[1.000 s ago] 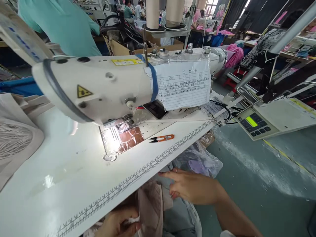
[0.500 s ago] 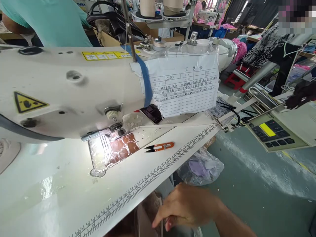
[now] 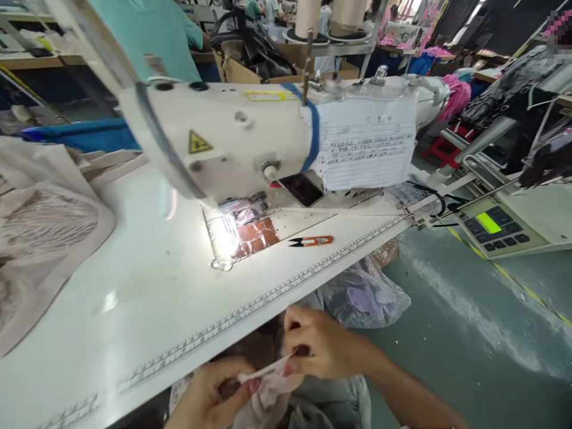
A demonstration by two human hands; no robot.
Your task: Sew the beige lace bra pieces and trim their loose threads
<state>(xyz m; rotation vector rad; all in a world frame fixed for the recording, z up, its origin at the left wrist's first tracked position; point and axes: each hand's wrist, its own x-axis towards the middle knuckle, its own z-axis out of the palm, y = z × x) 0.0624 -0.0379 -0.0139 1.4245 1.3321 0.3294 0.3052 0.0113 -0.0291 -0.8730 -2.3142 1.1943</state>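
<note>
Below the sewing machine (image 3: 232, 137), the left hand (image 3: 210, 396) had joined the right hand (image 3: 324, 348), both now pinching a pale fabric strip (image 3: 263, 374).

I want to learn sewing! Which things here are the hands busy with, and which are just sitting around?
Busy with:
- left hand and right hand, both pinching the thin white strip
- pinkish fabric just below them

Just sitting:
- orange snips on the table
- sewing machine
- plastic bag
- beige cloth pile
- control panel
</note>
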